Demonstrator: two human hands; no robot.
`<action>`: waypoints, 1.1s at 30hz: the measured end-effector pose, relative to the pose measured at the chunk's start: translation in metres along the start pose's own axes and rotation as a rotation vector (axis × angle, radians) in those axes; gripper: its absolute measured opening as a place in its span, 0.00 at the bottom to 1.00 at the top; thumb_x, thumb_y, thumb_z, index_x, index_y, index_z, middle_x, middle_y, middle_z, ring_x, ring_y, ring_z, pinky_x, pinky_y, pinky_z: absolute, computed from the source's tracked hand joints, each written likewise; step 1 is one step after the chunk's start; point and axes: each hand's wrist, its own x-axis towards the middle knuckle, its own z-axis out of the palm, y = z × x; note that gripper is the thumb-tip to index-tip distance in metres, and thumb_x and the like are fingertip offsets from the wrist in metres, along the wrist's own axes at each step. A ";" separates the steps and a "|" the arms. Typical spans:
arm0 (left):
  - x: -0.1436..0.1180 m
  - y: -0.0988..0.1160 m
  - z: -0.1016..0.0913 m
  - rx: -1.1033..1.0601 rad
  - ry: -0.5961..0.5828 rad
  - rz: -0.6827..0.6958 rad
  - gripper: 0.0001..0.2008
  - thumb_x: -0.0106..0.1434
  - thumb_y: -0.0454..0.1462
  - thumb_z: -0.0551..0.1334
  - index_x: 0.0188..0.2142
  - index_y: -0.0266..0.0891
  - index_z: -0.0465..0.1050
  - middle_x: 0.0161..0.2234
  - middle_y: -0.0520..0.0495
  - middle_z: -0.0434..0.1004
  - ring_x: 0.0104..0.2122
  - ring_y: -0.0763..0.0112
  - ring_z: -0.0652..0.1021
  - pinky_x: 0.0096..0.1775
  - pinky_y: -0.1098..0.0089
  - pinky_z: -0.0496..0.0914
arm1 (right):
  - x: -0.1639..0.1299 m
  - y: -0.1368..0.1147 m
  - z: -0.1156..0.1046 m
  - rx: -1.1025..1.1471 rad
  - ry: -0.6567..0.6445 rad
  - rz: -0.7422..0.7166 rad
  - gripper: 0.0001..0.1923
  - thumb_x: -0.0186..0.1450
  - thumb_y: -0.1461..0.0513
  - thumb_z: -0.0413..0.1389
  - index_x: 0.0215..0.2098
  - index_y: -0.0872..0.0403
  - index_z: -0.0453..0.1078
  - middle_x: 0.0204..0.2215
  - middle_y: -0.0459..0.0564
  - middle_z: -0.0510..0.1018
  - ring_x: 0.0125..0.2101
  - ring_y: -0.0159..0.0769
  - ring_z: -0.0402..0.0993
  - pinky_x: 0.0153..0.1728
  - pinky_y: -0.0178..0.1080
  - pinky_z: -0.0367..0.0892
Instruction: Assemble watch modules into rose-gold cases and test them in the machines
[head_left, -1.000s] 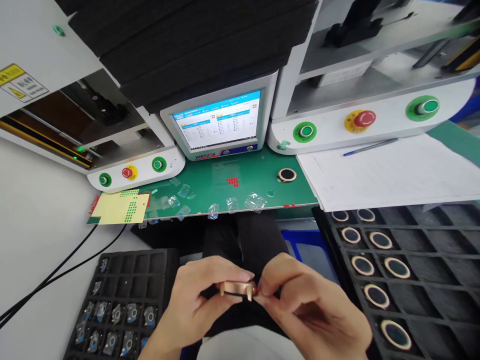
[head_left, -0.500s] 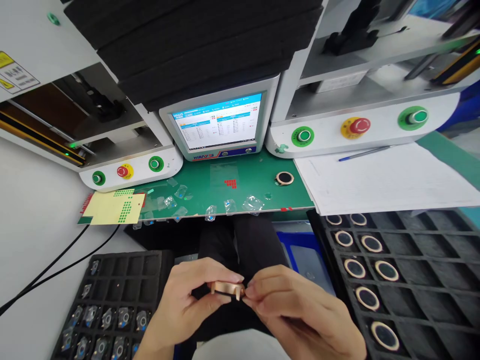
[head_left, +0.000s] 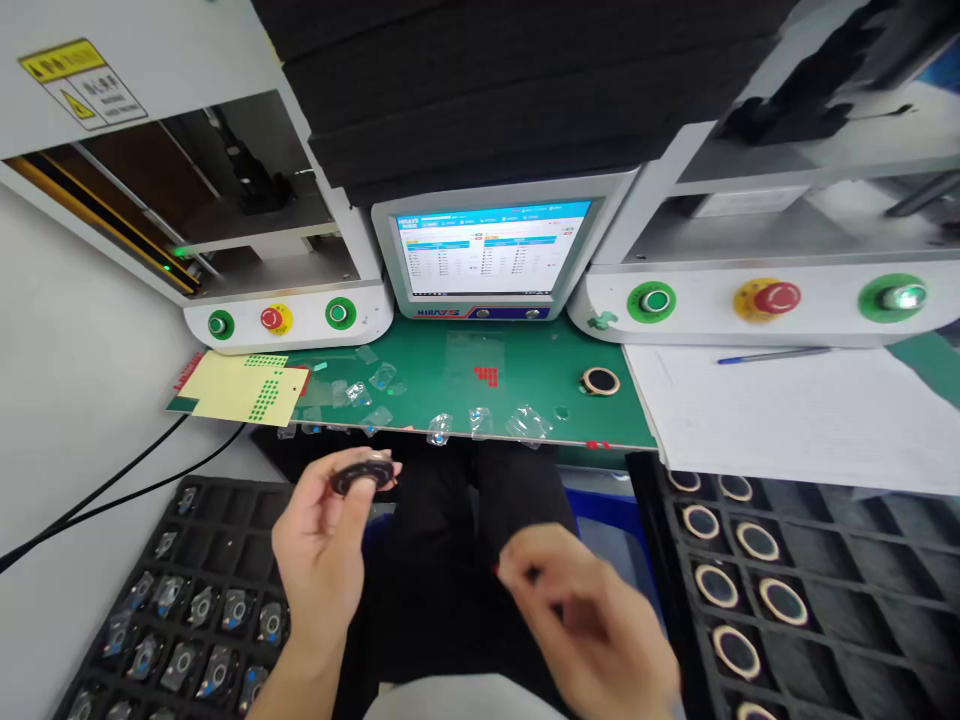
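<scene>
Over the lap, hands have parted: left hand (head_left: pixel 324 545) grips ring (head_left: pixel 363 474), right hand (head_left: pixel 592 620) blurred.

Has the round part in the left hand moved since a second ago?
Yes. The left hand has lifted the round part away from the right hand, up toward the green mat edge.
</scene>
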 end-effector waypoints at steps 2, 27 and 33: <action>0.003 -0.008 -0.003 -0.117 0.047 -0.126 0.05 0.66 0.38 0.67 0.41 0.42 0.79 0.36 0.52 0.83 0.35 0.71 0.83 0.40 0.76 0.78 | 0.010 0.030 0.003 0.091 0.178 0.318 0.10 0.56 0.63 0.67 0.29 0.52 0.69 0.26 0.46 0.79 0.29 0.34 0.77 0.33 0.35 0.74; -0.006 -0.036 0.004 -0.324 -0.290 -0.680 0.18 0.60 0.48 0.69 0.38 0.36 0.72 0.38 0.42 0.82 0.27 0.74 0.74 0.31 0.74 0.69 | 0.046 0.051 0.025 0.279 -0.138 0.578 0.31 0.62 0.41 0.58 0.15 0.54 0.60 0.11 0.41 0.61 0.15 0.26 0.58 0.19 0.33 0.54; -0.015 -0.034 0.016 -0.288 -0.312 -0.637 0.20 0.61 0.48 0.67 0.44 0.33 0.78 0.37 0.41 0.82 0.22 0.77 0.67 0.28 0.74 0.65 | 0.024 0.014 0.025 0.248 -0.428 0.614 0.31 0.66 0.42 0.53 0.16 0.55 0.60 0.12 0.42 0.61 0.15 0.24 0.54 0.19 0.32 0.50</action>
